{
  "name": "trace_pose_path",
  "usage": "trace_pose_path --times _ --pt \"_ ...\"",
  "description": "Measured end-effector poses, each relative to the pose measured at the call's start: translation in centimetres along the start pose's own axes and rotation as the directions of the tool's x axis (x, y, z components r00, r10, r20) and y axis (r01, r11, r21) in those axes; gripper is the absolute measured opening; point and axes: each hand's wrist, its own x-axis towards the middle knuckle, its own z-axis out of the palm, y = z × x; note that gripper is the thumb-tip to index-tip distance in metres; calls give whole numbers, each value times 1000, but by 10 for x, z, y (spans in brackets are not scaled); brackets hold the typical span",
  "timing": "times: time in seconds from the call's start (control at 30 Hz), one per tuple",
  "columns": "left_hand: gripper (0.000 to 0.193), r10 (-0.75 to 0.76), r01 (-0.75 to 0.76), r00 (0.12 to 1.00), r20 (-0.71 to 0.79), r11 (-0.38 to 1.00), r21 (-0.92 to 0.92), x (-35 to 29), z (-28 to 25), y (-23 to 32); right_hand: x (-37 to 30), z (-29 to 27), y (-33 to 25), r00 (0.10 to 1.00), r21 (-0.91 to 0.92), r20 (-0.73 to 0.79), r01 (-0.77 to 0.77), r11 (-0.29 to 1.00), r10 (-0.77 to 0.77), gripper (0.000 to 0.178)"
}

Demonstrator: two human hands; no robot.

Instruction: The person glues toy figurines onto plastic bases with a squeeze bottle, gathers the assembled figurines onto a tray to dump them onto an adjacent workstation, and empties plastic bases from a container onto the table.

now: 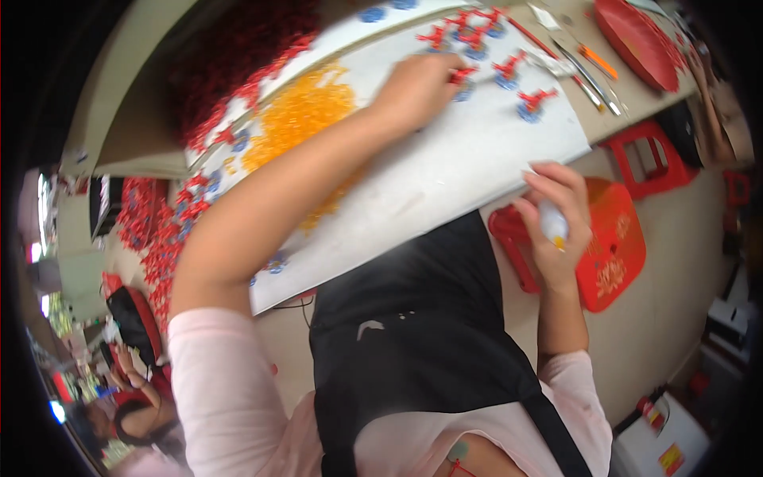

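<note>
Stretched across the white work board [445, 187], my left hand [417, 87] has its fingers closed at a small red plastic figure [462, 75] on a round blue base. Other red figures on blue bases stand around it, among them one by the board's right corner [534, 103] and a cluster at the far edge [474, 38]. Beyond the board's near right edge, my right hand [563, 207] is wrapped round a small white squeeze bottle [551, 221] with a yellow tip, which points down toward me.
A loose pile of small orange-yellow pieces [306, 111] lies on the board's left. Past it is a big heap of red parts [238, 95]. Pens and tools [588, 75] and a red tray [636, 44] lie at the far right. Red stools [616, 246] stand on the right.
</note>
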Motion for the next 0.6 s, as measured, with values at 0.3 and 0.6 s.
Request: trace_pose_path --times 0.3,0.6 --pt "31 137 -65 965 -224 952 300 -27 -64 -27 -31 -18 14 987 40 -4 -160 986 161 32" --pt "31 -321 372 928 -188 786 494 -100 -145 -141 -36 0 1 939 178 33 -342 923 342 39"
